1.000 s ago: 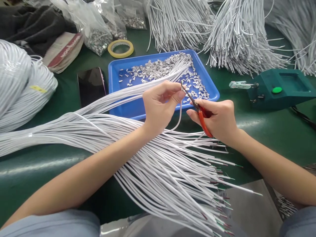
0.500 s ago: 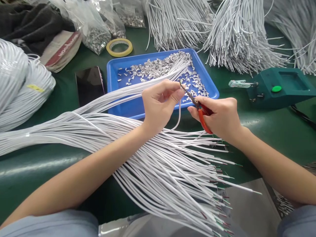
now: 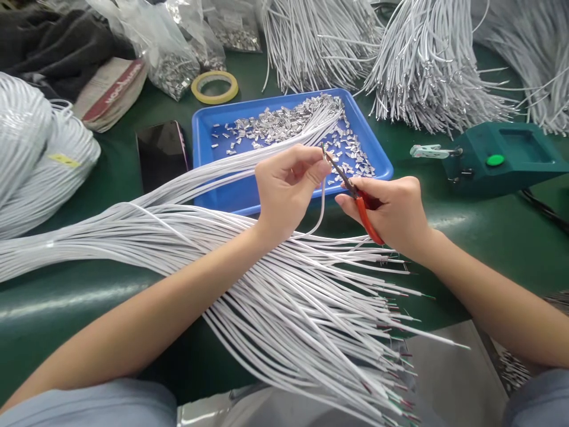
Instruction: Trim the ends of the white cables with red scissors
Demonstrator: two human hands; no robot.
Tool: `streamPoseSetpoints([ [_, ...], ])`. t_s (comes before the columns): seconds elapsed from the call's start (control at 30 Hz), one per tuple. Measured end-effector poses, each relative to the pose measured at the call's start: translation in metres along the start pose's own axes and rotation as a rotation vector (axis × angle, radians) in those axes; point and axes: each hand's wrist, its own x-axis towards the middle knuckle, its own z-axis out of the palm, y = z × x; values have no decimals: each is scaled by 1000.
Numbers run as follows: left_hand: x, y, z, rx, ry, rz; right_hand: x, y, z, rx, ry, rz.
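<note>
My left hand (image 3: 288, 190) pinches the end of a white cable (image 3: 320, 207), which curves down toward the loose bundle. In my right hand (image 3: 393, 210) are red-handled pliers (image 3: 367, 219), their jaws at the cable end beside my left fingertips. What exactly lies between the jaws is too small to make out. Under and behind my hands sits a blue tray (image 3: 222, 196) with many small metal clips (image 3: 284, 121) and a bunch of white cables (image 3: 249, 160) laid into it. Below my forearms a fan of white cables (image 3: 302, 290) spreads out, with thin coloured wires at the stripped ends.
A black phone (image 3: 162, 154) and yellow tape roll (image 3: 214, 87) lie left of the tray. Plastic bags of clips (image 3: 173, 68) stand behind. At right is a green device (image 3: 502, 157) with a clip; hanging cable bundles (image 3: 427, 71) fill the back. A coiled cable (image 3: 40, 154) lies at left.
My right hand and the pliers have shifted very slightly left. My left hand stays almost in place, still pinching the cable end.
</note>
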Motion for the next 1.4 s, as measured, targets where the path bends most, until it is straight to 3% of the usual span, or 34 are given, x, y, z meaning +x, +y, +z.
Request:
streamPoseSetpoints([
  [0.17, 0, -1, 0, 6, -3, -43, -2, -1, 0, 221, -102, 106],
  [0.43, -1, -4, 0, -10, 19, -50, 0, -10, 2, 518, -132, 313],
  [0.8, -1, 1, 1, -59, -9, -50, -3, -14, -1, 536, -73, 298],
  [1.1, 2, -2, -3, -176, -147, -210, 2, -13, -3, 730, -14, 428],
  [1.3, 3, 4, -2, -323, -200, -314, 7, 0, -3, 830, 48, 328],
  [1.4, 2, 11, 0, -356, -206, -370, 10, 5, -1, 906, 115, 356],
])
